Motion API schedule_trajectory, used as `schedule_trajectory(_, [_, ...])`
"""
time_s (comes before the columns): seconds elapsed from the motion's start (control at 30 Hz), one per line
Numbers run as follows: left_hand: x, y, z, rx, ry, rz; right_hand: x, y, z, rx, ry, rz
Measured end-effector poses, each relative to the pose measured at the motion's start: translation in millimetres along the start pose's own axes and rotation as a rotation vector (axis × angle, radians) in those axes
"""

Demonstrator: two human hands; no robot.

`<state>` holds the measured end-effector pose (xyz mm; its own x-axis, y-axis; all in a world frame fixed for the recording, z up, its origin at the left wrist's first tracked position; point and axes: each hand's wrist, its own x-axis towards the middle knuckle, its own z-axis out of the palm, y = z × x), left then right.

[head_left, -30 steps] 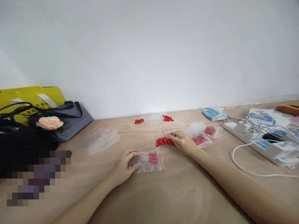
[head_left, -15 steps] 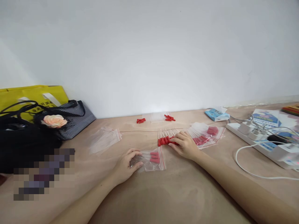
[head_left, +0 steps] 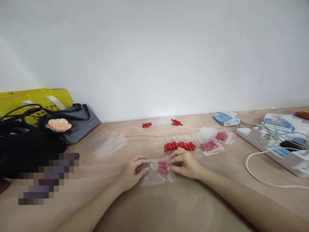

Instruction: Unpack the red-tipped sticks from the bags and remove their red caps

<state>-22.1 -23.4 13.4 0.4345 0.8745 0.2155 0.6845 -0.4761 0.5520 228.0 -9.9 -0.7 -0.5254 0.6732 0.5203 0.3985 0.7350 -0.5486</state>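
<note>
A clear zip bag [head_left: 149, 179] with a red-lined edge lies on the table in front of me, holding several droppers with red rubber bulbs [head_left: 162, 171]. My left hand [head_left: 132, 170] grips its left end between thumb and fingers. At the zip edge on the right, my right hand [head_left: 185, 163] has thumb and fingers closed on the bag; whether a dropper is also between them is hidden. Just beyond my right hand lies a row of loose droppers [head_left: 180, 145], bulbs toward me and pale stems pointing away.
Filled bags [head_left: 210, 145] overlap at right, and flat zip bags [head_left: 108, 146] lie at left. Loose red bulbs [head_left: 177, 122] sit near the wall. A tissue pack [head_left: 225, 118] and a power strip [head_left: 256, 143] with cables stand right; a striped bag [head_left: 82, 124] leans left.
My right hand has come from the row of droppers down and left to the zip edge of the bag. My left hand stays at the bag's left end.
</note>
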Motion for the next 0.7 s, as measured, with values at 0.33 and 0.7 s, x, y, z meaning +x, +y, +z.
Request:
schedule_trajectory(0.33, [1,4,-0.9,0.018,0.003,0.034,8,-22,9,-0.168,-0.139,0.220])
schedule_trajectory(0.7, [2,-5,-1.5,-0.057,-0.020,-0.007,4,-20,4,0.124,-0.174,0.348])
